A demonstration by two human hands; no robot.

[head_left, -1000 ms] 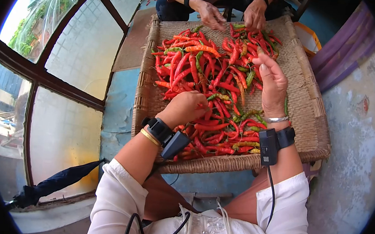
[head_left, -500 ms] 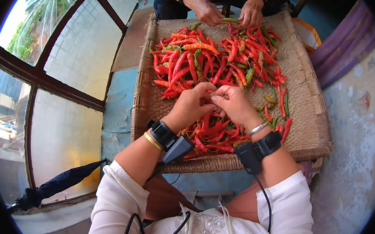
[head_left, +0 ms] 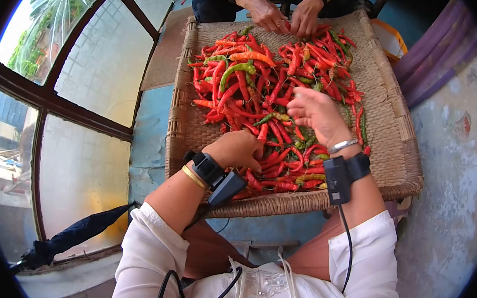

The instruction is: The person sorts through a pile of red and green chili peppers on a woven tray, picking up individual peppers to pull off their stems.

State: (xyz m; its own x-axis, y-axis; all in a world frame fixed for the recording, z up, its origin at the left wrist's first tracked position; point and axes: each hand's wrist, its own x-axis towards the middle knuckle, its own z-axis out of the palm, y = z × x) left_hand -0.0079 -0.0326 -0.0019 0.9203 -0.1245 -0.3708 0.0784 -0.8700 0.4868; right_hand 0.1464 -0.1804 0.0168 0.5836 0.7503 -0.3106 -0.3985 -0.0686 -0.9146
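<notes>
Right now, our left hand (head_left: pixel 236 149) curls over the near part of the pile, its fingertips mostly hidden behind the knuckles. A glossy red chili pepper (head_left: pixel 263 132) stands out just past those fingers, its long axis running away from us, almost straight toward the far side of the woven tray (head_left: pixel 394 133). We cannot tell whether the fingers pinch it or only lie against it, nor which end is the stem.

Our right hand (head_left: pixel 317 113) hovers farther out and to the right of that pepper, fingers loosely bent and parted, palm turned toward the left.

Between and beneath our hands we see tangled red chilies, with a green-and-yellow chili (head_left: pixel 273 117) lying crosswise just beyond the left grip. More peppers crowd the near side of that grip, up to the tray's rim. Beyond both hands, a co-worker's two hands (head_left: pixel 285 19) work close together at the far edge. A curved green chili (head_left: pixel 236 72) arches over the heap, ahead of our left hand.

Compared with the earlier frame, our hands have parted: they met over the pile, and now the right one is up and away. That curved green chili has newly appeared on top, and the co-worker's fingers no longer hold a green pepper between them.
</notes>
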